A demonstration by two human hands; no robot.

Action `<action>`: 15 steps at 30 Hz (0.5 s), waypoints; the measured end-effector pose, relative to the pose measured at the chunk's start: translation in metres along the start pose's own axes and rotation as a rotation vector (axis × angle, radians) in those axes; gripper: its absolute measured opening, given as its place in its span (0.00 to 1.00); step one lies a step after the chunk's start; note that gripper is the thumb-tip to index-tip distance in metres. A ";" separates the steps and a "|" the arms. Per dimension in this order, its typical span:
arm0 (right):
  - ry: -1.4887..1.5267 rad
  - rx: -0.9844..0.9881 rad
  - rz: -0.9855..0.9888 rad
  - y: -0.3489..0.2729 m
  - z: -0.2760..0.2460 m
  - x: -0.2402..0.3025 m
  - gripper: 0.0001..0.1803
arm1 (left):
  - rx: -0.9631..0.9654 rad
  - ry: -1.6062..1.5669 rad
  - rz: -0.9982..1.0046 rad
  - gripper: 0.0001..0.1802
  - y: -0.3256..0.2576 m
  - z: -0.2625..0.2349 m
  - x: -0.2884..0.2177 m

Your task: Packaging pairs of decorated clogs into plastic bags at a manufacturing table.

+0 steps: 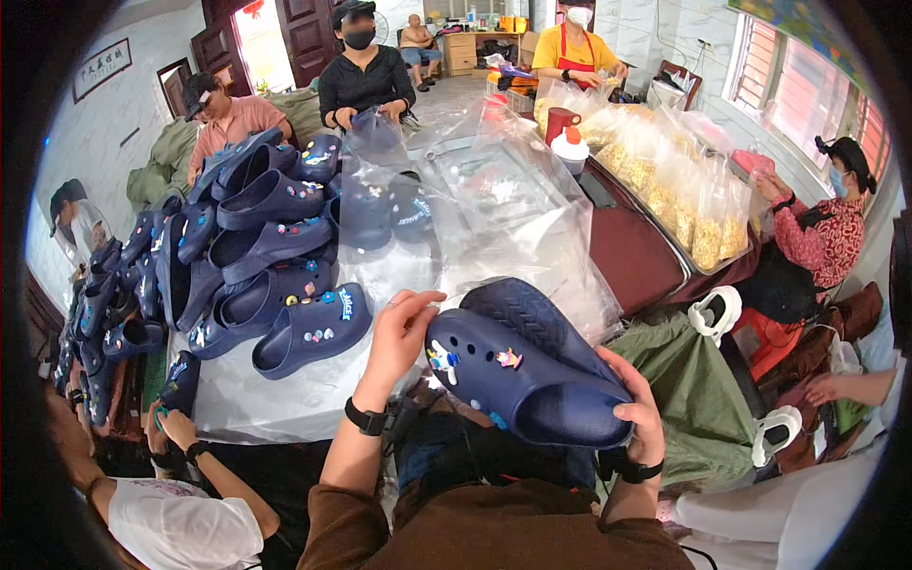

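Observation:
My right hand (641, 408) grips a pair of navy blue clogs by the heel end, thumb on the near one. The near clog (551, 385) shows round holes and small colourful charms on its upper. Behind it, the second clog (527, 313) turns its ridged sole outward. My left hand (404, 332) is beside the toe end, fingers stretched out with nothing visible in them; whether it touches the clog is unclear. Clear plastic bags (494, 180) lie spread on the table just beyond, and a single clog (318, 328) rests left of my left hand.
A large heap of navy clogs (271, 199) covers the table's left side. At the right, a tray holds bags of small yellowish pieces (665, 190). A green sack (679, 394) stands by my right arm. Co-workers surround the table; one at lower left handles a clog (179, 380).

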State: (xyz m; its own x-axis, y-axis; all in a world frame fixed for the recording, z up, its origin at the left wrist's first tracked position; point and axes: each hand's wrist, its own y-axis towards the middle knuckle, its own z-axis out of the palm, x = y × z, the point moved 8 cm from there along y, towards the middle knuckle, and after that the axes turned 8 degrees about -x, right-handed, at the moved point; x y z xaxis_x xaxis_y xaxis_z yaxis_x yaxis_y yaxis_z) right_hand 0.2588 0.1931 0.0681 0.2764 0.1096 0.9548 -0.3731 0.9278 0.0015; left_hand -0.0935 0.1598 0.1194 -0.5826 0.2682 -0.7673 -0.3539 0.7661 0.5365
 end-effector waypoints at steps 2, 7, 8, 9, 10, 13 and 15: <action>0.016 0.000 0.002 0.001 0.002 -0.001 0.56 | -0.026 0.052 -0.006 0.14 -0.001 -0.009 -0.012; -0.021 -0.007 -0.065 0.003 0.004 -0.001 0.57 | -0.043 -0.001 0.036 0.15 -0.008 -0.010 -0.026; -0.028 -0.016 -0.080 0.001 0.007 -0.001 0.58 | -0.070 0.004 0.055 0.16 -0.008 -0.009 -0.026; -0.034 -0.024 -0.094 0.000 0.009 0.000 0.59 | -0.097 0.009 0.074 0.17 -0.009 -0.009 -0.028; -0.034 -0.023 -0.096 0.001 0.010 -0.002 0.59 | -0.097 0.010 0.076 0.17 -0.010 -0.008 -0.029; -0.062 -0.022 -0.181 0.000 0.012 0.000 0.59 | -0.139 0.115 0.126 0.18 -0.011 -0.009 -0.043; -0.282 -0.033 -0.357 -0.006 0.017 0.013 0.58 | -0.134 0.208 0.221 0.21 -0.012 -0.007 -0.059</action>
State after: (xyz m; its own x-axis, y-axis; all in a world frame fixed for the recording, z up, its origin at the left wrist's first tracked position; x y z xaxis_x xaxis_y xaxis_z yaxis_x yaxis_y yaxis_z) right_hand 0.2494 0.1829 0.0857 0.1284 -0.3161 0.9400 -0.2688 0.9013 0.3398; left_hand -0.0598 0.1307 0.1601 -0.7882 0.2836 -0.5462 -0.2872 0.6154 0.7340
